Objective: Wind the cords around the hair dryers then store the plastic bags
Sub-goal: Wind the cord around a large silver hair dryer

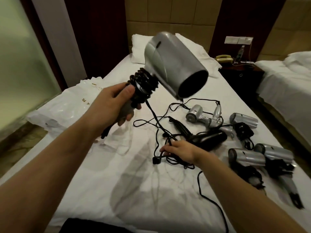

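My left hand (116, 102) grips the handle of a silver hair dryer (171, 64), held up over the bed with its nozzle facing me. Black cord (143, 83) is coiled around the top of its handle, and the loose end trails down to the sheet. My right hand (178, 151) rests low on the bed with its fingers curled round that black cord (161, 154) near the plug (155, 160). Several more hair dryers lie to the right: a black one (208, 137), silver ones (244, 120) (247, 157). Plastic bags (67, 106) lie at the left.
The white bed (134, 190) carries a tangle of loose cords (178, 113). A pillow (139, 47) sits at the head. A nightstand (242, 73) with a telephone (223, 58) stands to the right, a second bed (289, 81) beyond it. A frosted glass wall (21, 56) runs along the left.
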Demonstrator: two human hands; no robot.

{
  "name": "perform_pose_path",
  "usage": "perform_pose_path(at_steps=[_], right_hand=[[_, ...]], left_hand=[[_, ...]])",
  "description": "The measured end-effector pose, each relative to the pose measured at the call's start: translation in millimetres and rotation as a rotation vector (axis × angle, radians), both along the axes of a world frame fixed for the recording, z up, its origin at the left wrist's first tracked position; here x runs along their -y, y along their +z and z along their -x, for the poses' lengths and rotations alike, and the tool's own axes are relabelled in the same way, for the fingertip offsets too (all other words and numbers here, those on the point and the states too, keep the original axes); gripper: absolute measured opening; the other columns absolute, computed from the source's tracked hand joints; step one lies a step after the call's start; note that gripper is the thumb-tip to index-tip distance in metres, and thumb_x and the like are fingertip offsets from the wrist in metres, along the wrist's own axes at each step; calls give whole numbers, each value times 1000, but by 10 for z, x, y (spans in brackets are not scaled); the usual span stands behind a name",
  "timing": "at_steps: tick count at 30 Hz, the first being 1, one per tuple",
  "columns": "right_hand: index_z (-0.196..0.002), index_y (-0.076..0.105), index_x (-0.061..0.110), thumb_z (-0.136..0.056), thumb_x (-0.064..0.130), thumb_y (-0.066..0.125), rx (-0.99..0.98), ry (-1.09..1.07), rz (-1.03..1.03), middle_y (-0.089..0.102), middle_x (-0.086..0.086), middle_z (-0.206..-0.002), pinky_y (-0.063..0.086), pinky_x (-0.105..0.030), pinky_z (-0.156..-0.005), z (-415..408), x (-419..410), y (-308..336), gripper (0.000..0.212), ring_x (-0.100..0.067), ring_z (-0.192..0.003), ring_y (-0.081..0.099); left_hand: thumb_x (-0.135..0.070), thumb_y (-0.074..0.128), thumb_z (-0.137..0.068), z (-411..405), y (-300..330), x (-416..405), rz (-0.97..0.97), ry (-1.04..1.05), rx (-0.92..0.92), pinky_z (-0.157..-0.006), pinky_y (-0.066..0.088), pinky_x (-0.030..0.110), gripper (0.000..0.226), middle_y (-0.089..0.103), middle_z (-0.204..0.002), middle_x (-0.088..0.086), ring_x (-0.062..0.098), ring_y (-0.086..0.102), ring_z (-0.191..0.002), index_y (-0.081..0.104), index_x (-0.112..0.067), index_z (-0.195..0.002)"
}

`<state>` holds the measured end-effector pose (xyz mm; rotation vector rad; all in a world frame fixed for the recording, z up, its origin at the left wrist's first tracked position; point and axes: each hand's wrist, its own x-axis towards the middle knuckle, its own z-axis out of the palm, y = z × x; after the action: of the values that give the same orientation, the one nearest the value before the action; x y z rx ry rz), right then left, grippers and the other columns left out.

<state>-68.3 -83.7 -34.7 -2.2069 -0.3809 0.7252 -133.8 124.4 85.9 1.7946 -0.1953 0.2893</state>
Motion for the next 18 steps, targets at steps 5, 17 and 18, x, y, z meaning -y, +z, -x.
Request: perform_pose_path(at_steps=[5,17,18], right_hand=[[-100,70,18,-98,27,46,159,-156,-333,65,-3,-81,43,-17,-60,-91,-147,425,26,-17,-74,55],[-73,62,6,-82,19,65,79,-131,141,56,-10,-75,43,-31,-64,-64,-37,-390,16,-20,-72,53],[-68,57,10,-81,17,66,51,-135,158,56,-9,-75,41,-29,-66,-5,14,-476,16,-20,-74,52]], left_hand=[[-23,46,-98,-20,43,94,-72,120,51,-37,38,22,20,65,-69,0,13,52,-48,62,-34,-91],[-39,43,-98,-99,215,268,111,221,85,-40,38,24,32,66,-74,3,12,52,-47,64,-17,-88],[-40,43,-98,-98,263,263,110,230,111,-40,38,24,33,66,-74,3,12,53,-47,63,-16,-87]])
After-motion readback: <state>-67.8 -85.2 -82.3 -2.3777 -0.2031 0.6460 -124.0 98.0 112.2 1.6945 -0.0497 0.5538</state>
